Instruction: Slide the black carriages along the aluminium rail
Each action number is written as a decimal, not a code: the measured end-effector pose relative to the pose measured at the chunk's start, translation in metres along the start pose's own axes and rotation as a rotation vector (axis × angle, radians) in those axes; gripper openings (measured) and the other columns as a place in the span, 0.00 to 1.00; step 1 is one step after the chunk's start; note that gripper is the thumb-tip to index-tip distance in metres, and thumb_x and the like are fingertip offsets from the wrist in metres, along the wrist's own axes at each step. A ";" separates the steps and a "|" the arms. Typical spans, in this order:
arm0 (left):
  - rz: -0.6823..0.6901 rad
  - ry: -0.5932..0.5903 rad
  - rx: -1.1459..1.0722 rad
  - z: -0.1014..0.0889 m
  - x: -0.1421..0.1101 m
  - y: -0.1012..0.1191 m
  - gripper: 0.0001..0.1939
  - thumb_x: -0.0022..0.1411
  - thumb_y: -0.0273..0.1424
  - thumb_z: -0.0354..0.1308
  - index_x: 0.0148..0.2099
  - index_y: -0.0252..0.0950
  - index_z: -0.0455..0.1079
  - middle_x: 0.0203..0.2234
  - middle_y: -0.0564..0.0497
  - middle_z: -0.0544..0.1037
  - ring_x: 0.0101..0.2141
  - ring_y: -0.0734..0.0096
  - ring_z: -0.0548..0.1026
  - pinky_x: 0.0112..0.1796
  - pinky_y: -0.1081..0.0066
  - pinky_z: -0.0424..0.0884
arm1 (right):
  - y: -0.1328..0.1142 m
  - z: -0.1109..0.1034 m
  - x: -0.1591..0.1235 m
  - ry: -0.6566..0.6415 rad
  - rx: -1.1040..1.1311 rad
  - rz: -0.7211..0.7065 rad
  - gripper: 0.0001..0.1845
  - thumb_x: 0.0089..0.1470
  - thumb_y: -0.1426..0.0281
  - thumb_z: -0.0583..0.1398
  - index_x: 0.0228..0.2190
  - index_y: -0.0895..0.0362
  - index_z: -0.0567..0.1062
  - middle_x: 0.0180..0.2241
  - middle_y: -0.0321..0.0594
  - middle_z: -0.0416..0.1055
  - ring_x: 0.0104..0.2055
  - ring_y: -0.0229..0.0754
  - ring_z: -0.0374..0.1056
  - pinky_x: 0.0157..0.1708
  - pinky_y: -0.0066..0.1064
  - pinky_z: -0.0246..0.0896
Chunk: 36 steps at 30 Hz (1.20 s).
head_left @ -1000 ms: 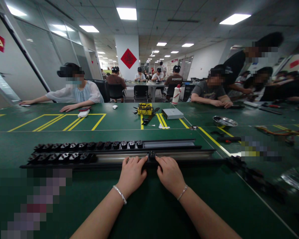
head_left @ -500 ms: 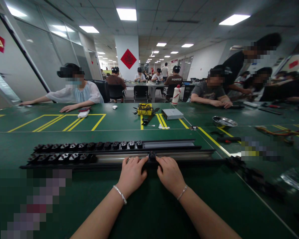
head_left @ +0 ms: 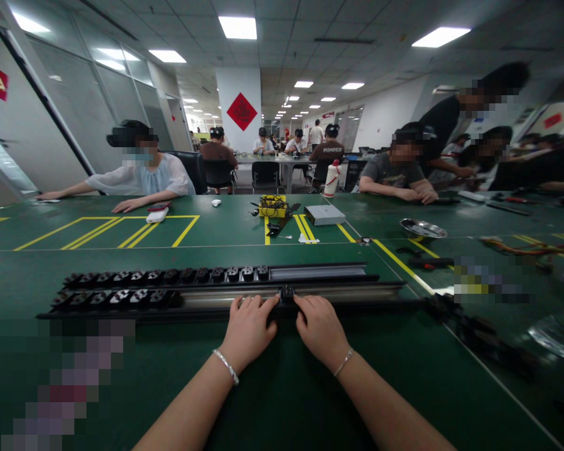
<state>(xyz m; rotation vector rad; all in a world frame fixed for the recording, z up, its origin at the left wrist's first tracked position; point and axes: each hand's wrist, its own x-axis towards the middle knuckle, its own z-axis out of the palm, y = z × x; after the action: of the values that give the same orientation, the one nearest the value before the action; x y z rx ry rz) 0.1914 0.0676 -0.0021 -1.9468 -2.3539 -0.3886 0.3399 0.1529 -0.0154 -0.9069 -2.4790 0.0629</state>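
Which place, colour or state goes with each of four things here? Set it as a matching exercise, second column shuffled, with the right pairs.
Things:
1. Black block
2. Metal bowl
3. Bottle
4. Yellow box

Places, colours or states:
A. White with a red top
B. Under tangled cable
C. Between the fingertips of the left hand and right hand
D. Well to the right of the grey box

Right pairs: 1-C, 2-D, 3-A, 4-B
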 end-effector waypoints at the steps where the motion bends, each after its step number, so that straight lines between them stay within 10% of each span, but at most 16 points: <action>1: 0.003 0.003 0.000 0.000 0.000 0.000 0.23 0.56 0.34 0.50 0.55 0.48 0.59 0.39 0.50 0.71 0.43 0.64 0.67 0.51 0.57 0.50 | 0.000 0.000 0.000 -0.001 0.004 0.002 0.18 0.50 0.76 0.52 0.44 0.58 0.70 0.36 0.42 0.70 0.40 0.42 0.63 0.44 0.34 0.54; 36: 0.020 -0.008 -0.020 -0.001 0.003 -0.005 0.22 0.56 0.36 0.51 0.54 0.49 0.60 0.39 0.52 0.71 0.43 0.64 0.67 0.52 0.55 0.47 | 0.002 0.006 0.000 0.067 0.034 0.023 0.15 0.49 0.77 0.53 0.40 0.58 0.71 0.36 0.41 0.70 0.40 0.42 0.62 0.45 0.35 0.53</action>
<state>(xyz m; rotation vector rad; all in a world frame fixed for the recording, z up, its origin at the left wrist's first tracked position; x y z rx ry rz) 0.1862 0.0692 -0.0008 -1.9836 -2.3423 -0.4055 0.3379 0.1550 -0.0213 -0.9092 -2.3990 0.0808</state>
